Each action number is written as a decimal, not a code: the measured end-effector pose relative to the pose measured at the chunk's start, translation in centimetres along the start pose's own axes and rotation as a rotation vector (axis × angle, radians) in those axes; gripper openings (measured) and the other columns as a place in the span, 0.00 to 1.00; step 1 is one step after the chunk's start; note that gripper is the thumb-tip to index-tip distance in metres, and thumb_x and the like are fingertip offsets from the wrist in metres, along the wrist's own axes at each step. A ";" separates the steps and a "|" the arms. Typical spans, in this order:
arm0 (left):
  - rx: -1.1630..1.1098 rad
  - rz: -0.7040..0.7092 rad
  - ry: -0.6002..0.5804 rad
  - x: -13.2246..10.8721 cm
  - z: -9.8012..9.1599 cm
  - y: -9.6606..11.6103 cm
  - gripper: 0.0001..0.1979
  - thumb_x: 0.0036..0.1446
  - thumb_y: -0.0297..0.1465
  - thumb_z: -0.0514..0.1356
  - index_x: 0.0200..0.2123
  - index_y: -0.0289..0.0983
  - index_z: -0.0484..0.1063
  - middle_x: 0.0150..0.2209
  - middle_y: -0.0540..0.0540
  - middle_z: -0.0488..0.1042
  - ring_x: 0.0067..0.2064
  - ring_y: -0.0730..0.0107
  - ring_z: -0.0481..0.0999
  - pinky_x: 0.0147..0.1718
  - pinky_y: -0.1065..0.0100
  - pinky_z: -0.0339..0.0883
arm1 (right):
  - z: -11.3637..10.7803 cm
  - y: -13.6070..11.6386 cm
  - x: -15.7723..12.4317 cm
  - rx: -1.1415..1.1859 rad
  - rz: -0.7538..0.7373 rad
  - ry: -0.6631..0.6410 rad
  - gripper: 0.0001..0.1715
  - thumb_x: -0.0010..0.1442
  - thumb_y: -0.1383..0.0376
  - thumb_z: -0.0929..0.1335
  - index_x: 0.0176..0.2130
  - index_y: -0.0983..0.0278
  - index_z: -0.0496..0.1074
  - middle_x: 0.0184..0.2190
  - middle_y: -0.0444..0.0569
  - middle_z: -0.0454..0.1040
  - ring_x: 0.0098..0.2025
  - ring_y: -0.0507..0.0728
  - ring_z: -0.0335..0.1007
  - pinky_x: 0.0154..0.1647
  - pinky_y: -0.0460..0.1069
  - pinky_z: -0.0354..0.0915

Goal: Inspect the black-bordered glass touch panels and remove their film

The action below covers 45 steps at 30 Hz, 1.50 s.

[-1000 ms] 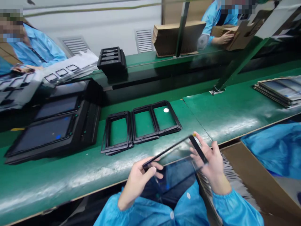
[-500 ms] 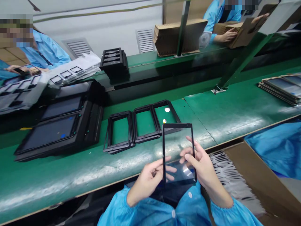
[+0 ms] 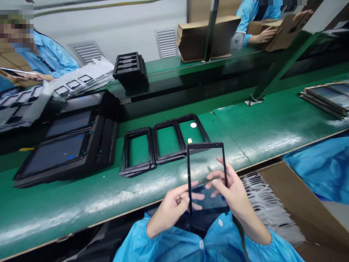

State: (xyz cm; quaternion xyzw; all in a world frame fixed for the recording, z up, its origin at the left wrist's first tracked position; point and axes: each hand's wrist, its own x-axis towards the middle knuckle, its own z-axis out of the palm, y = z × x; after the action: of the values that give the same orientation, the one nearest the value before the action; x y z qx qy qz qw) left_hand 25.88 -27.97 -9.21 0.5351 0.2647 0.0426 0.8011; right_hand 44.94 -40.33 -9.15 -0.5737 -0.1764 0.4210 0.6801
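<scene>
A clear glass touch panel with a black border [image 3: 206,163] is held upright between my two hands, just in front of the bench's near edge. My left hand [image 3: 174,207] grips its lower left side, thumb on the near face and fingers showing through the glass behind. On the opposite edge, my right hand [image 3: 234,185] has its thumb over the near face and its fingers behind the pane. Beyond the panel lie stacked black rectangular frames [image 3: 137,169] in three piles on the green bench [image 3: 89,214].
Black trays holding dark panels [image 3: 62,153] are stacked at left. A black slotted holder [image 3: 129,69] and cardboard sheets [image 3: 207,40] stand behind. Flat panels [image 3: 327,98] lie far right. An open carton with white liners [image 3: 272,211] sits at my right. Two co-workers sit opposite.
The view has shifted slightly. The glass panel stays in both hands at nearly the same place, and the bright reflection low on it has gone. The left co-worker's held piece has tilted.
</scene>
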 end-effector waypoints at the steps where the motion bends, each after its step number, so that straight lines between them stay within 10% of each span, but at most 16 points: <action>1: -0.008 0.003 -0.009 0.0 -0.1 -0.1 0.35 0.66 0.50 0.65 0.68 0.37 0.71 0.52 0.28 0.84 0.44 0.52 0.88 0.44 0.62 0.76 | 0.0 0.1 -0.1 -0.007 0.011 -0.009 0.50 0.62 0.58 0.77 0.72 0.57 0.52 0.38 0.45 0.81 0.32 0.57 0.83 0.24 0.46 0.76; 20: -0.022 0.034 -0.038 -0.7 0.0 -1.2 0.47 0.61 0.26 0.67 0.78 0.44 0.49 0.62 0.28 0.77 0.55 0.50 0.85 0.47 0.63 0.74 | 0.0 1.9 0.3 0.158 0.018 -0.023 0.59 0.59 0.60 0.80 0.76 0.58 0.49 0.32 0.42 0.82 0.25 0.56 0.82 0.24 0.47 0.77; 29: -0.051 0.171 -0.022 -0.5 -0.5 -2.7 0.37 0.63 0.27 0.67 0.72 0.45 0.61 0.50 0.36 0.83 0.43 0.58 0.88 0.42 0.66 0.77 | 0.2 2.0 0.4 0.176 0.049 -0.029 0.65 0.58 0.59 0.81 0.78 0.55 0.45 0.30 0.42 0.82 0.24 0.56 0.82 0.23 0.46 0.76; 33: -0.064 0.211 0.004 -0.3 0.1 -1.7 0.35 0.61 0.23 0.66 0.70 0.45 0.65 0.41 0.44 0.81 0.31 0.70 0.83 0.32 0.71 0.76 | 0.5 1.6 0.3 0.190 0.078 -0.038 0.64 0.58 0.58 0.80 0.78 0.57 0.46 0.31 0.43 0.82 0.23 0.54 0.80 0.21 0.44 0.73; 39: -0.018 0.333 0.164 0.8 -0.2 0.6 0.36 0.63 0.26 0.66 0.72 0.47 0.62 0.59 0.35 0.76 0.55 0.54 0.82 0.47 0.60 0.81 | 0.3 2.1 -0.1 0.108 0.071 -0.157 0.67 0.60 0.56 0.79 0.79 0.56 0.37 0.33 0.44 0.82 0.26 0.57 0.83 0.22 0.46 0.75; 45: -0.067 0.325 0.240 2.5 -1.4 2.5 0.32 0.64 0.36 0.67 0.69 0.41 0.64 0.62 0.28 0.76 0.34 0.61 0.88 0.33 0.65 0.81 | 1.1 3.4 -1.2 0.115 0.092 -0.143 0.60 0.61 0.57 0.78 0.77 0.54 0.45 0.32 0.43 0.82 0.24 0.56 0.82 0.21 0.46 0.74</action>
State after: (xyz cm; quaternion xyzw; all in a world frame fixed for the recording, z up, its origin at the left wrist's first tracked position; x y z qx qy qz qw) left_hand 27.96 -24.87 -8.32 0.5349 0.2668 0.2437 0.7638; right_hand 42.23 -40.64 -11.71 -0.5096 -0.1734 0.5011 0.6777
